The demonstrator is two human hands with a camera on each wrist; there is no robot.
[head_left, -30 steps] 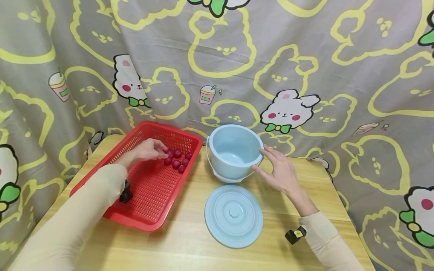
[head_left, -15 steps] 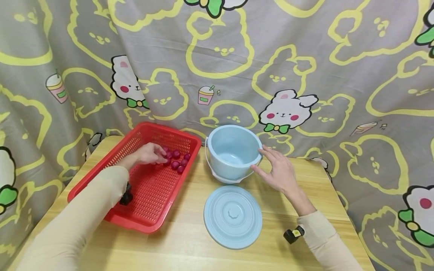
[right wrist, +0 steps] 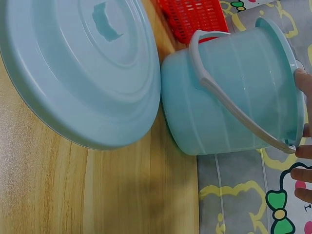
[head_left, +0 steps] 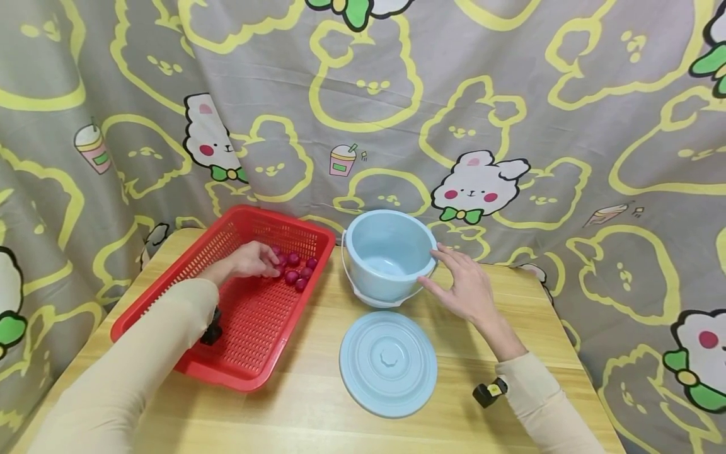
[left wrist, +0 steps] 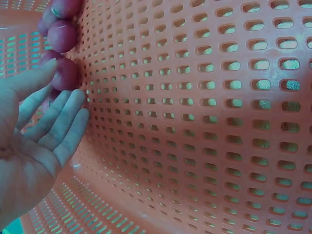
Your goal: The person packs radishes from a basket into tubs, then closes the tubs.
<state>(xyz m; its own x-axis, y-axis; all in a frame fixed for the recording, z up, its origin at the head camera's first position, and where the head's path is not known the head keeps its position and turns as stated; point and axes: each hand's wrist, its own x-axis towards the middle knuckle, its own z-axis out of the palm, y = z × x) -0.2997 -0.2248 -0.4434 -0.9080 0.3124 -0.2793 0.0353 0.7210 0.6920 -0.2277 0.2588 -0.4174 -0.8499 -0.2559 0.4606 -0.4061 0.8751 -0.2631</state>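
Observation:
My left hand [head_left: 253,259] is inside the red plastic basket [head_left: 272,350], among several small round purple-red fruits [head_left: 292,259] that look like plums. In the left wrist view the left hand [left wrist: 41,126] has its fingers extended beside one fruit [left wrist: 66,74], its thumb tip close to or touching it. My right hand [head_left: 465,287] rests its fingertips and thumb on the right rim of the light blue bucket [head_left: 377,287], fingers spread. The bucket stands upright without its lid, and its inside shows no contents. Its blue lid [head_left: 388,362] lies flat in front of it.
The bucket's white handle [right wrist: 234,109] hangs down against its side. Everything stands on a wooden table [head_left: 306,416], with a patterned grey curtain [head_left: 386,145] close behind. Black wrist cameras are strapped to both wrists.
My left hand has lowered slightly toward the fruits, its fingers drawing in a little. The right hand stays at the bucket rim; bucket, lid and basket have not moved.

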